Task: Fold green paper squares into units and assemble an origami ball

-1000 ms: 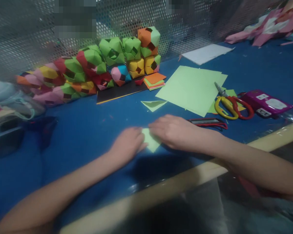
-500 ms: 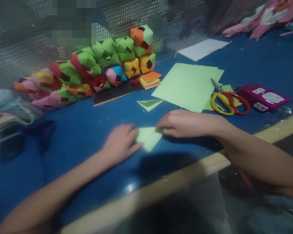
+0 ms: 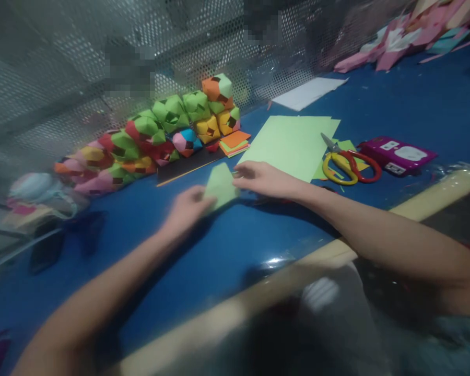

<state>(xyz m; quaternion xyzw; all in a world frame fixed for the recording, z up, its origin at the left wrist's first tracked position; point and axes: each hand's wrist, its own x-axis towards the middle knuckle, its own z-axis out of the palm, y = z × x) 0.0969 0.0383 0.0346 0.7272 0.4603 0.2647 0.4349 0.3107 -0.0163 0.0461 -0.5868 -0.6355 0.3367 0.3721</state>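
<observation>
A folded piece of light green paper (image 3: pixel 221 188) is held up off the blue table, tilted, between my two hands. My left hand (image 3: pixel 186 209) grips its left edge, thumb in front; this hand is slightly blurred. At the paper's right edge, my right hand (image 3: pixel 258 177) has its fingers pinched together on it. Just beyond my right hand lies a large light green sheet (image 3: pixel 290 141). Scissors (image 3: pixel 350 164) with one yellow and one red handle rest to the right of that sheet.
Folded paper cubes (image 3: pixel 172 115) in several colours are stacked along the perforated metal panel (image 3: pixel 203 42). Small coloured squares (image 3: pixel 235 143) lie on a dark sheet (image 3: pixel 191 167). A purple packet (image 3: pixel 401 154) sits at right, white paper (image 3: pixel 307 93) farther back. The table's pale edge (image 3: pixel 227 313) runs nearest me.
The folded green paper has come up off the table and turned, with both hands still at its sides. Both hands have moved away from the table edge. The camera view has shifted.
</observation>
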